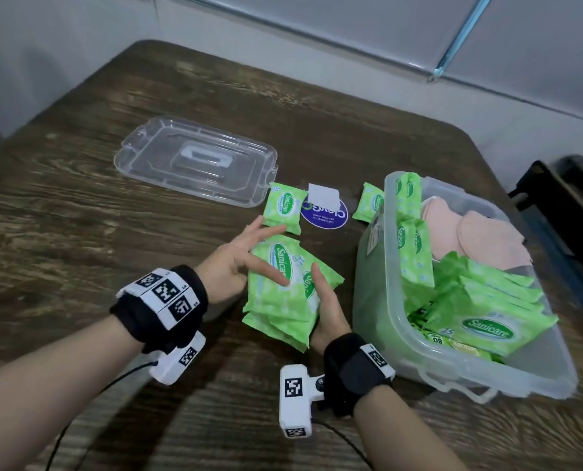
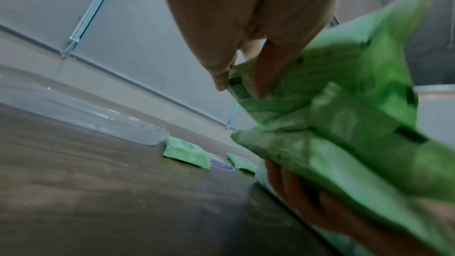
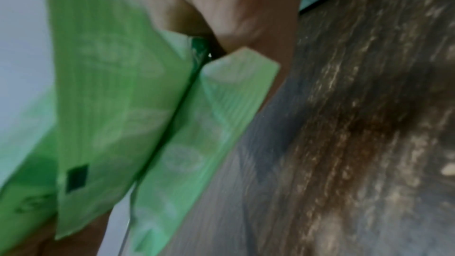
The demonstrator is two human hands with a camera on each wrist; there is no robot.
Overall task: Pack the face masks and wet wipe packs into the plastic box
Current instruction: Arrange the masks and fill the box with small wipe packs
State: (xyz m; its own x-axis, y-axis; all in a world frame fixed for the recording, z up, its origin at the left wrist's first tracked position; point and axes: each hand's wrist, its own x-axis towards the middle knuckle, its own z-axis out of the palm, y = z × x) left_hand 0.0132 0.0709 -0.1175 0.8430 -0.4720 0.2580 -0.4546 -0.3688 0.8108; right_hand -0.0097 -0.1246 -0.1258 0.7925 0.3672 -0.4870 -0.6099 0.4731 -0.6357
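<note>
Both hands hold a stack of green wet wipe packs (image 1: 283, 294) tilted above the wooden table, left of the clear plastic box (image 1: 378, 300). My left hand (image 1: 273, 253) steadies its left side, thumb flat on the top pack, fingers stretched past the far edge. My right hand (image 1: 327, 300) grips the stack's right side, thumb on top; the left wrist view shows its fingers (image 2: 295, 192) curled under the stack (image 2: 344, 124). The box holds several green packs (image 1: 480, 321) and peach face masks (image 1: 480, 243). Two loose packs (image 1: 283, 209) (image 1: 369, 202) lie on the table.
The clear box lid (image 1: 195, 158) lies flat at the back left. A round blue sticker (image 1: 324, 214) with a white slip sits between the two loose packs. A dark object (image 1: 561, 215) stands beyond the table's right edge. A wall runs behind the table.
</note>
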